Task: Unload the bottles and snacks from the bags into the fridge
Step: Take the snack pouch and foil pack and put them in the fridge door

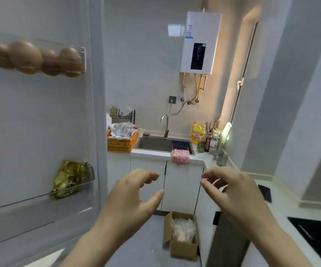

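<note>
Hovering both empty: left grip (128,197) and right grip (233,189) loosely spread, holding nothing. Fridge door (40,122) open at left w/ gold snack pack (69,178) low on it; bags not in view. Risk: turning to find them, I bump door, eggs (32,56) jolt.

We see a clear, glossy plastic door shelf (89,173) holding a crinkled, shiny foil packet (69,178). The sink (152,143) looks like brushed metal, and the box (183,247) like matt cardboard.

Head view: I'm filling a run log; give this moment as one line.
left hand: open, empty | right hand: open, empty | fridge door: open, holds eggs, gold packet | cardboard box: on floor
</note>
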